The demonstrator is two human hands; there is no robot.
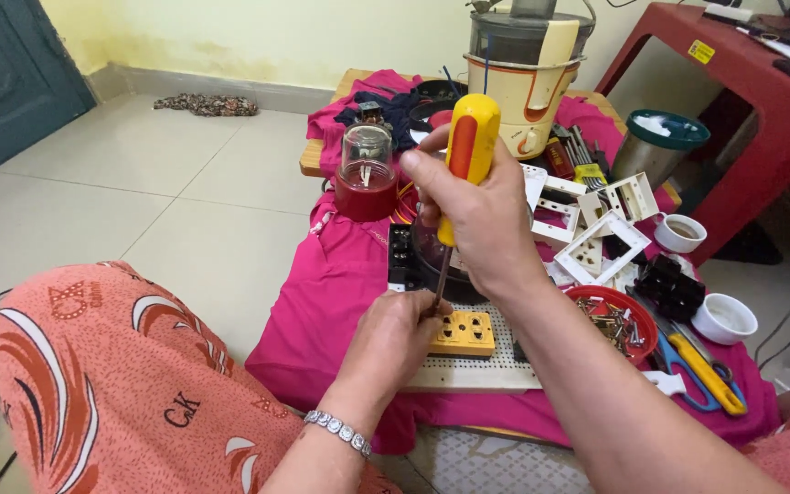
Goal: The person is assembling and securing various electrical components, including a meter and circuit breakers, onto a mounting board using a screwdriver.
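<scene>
Partly hidden, the tip of the yellow-and-orange-handled screwdriver [464,155] vanished behind the left hand [395,343], so where it met the work could not be made out. The right hand [475,215] was clenched around the handle, and the left hand pinched the thin shaft low down, touching the small yellow plastic socket block [464,333], which lay at 3 o'clock of that hand on a white perforated board [468,370]. At 3 o'clock of the block, a round red plastic bowl [616,320] held a heap of screws. Farther toward 2 o'clock, two white cups [722,317] stood on the pink cloth [322,302] covering the tabletop; their contents were unclear.
</scene>
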